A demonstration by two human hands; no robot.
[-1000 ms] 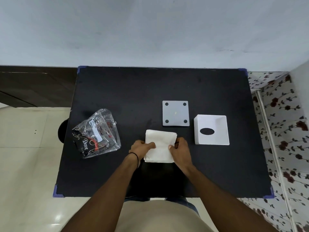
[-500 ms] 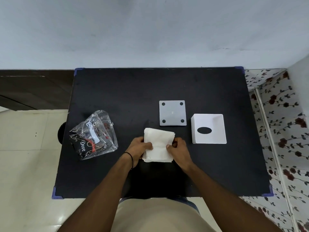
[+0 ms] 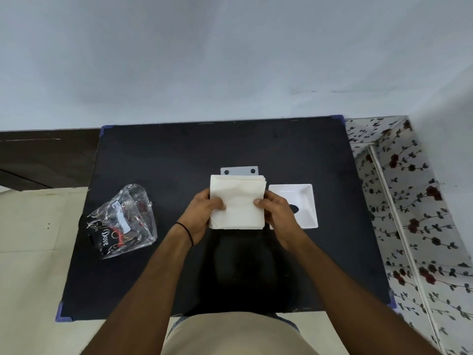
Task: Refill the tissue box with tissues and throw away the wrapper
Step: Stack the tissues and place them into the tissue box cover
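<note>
A white stack of tissues [image 3: 239, 198] is held up above the black table [image 3: 179, 155] between both hands. My left hand [image 3: 202, 213] grips its left edge and my right hand [image 3: 277, 213] grips its right edge. The white tissue box [image 3: 304, 201] lies upside down to the right, its open side up and its oval slot partly hidden by my right hand. The box's grey base plate [image 3: 239, 171] shows only as a strip behind the stack. The clear plastic wrapper [image 3: 122, 221] with black and red print lies at the table's left.
The table has purple corner guards [image 3: 60, 313]. A pale wall stands right behind it. A floral-patterned surface [image 3: 409, 201] runs along the right side, and light floor tiles [image 3: 33, 252] lie to the left.
Both hands have lifted the tissue stack off the table and raised it toward the camera, so it now covers most of the grey base plate. The wrapper and box have not moved.
</note>
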